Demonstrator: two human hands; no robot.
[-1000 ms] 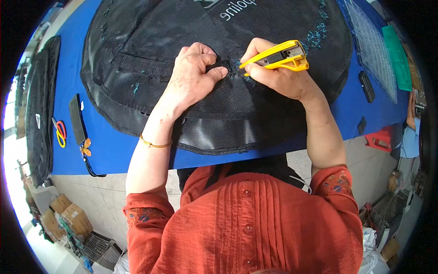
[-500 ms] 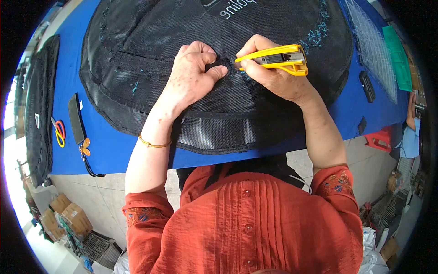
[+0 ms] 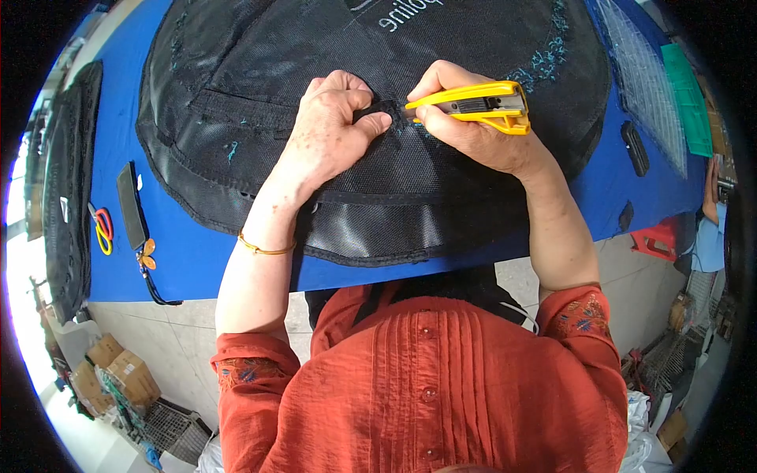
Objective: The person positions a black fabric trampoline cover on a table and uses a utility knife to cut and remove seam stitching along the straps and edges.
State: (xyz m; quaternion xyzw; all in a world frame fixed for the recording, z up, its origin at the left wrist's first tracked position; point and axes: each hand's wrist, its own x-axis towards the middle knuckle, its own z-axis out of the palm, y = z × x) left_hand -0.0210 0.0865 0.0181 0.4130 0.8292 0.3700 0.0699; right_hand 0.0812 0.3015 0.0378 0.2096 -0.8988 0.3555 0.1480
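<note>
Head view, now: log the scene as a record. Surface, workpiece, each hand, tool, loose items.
surface: blue table
workpiece: black fabric piece, laid flat, light lettering near the top edge of view
left hand: curled, gripping the fabric
right hand: holding yellow hand tool, tip at the fabric beside the left hand
loose threads: blue-green bits on the fabric
loose items: scissors and dark flat object, left of the fabric

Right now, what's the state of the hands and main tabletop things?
Left hand: curled, on the black fabric
Right hand: closed around the yellow tool
Yellow tool: held, pointing left
Black fabric: spread out, strewn with blue threads
Scissors: lying flat, blades unclear
Dark slab: lying flat, strap attached
</note>
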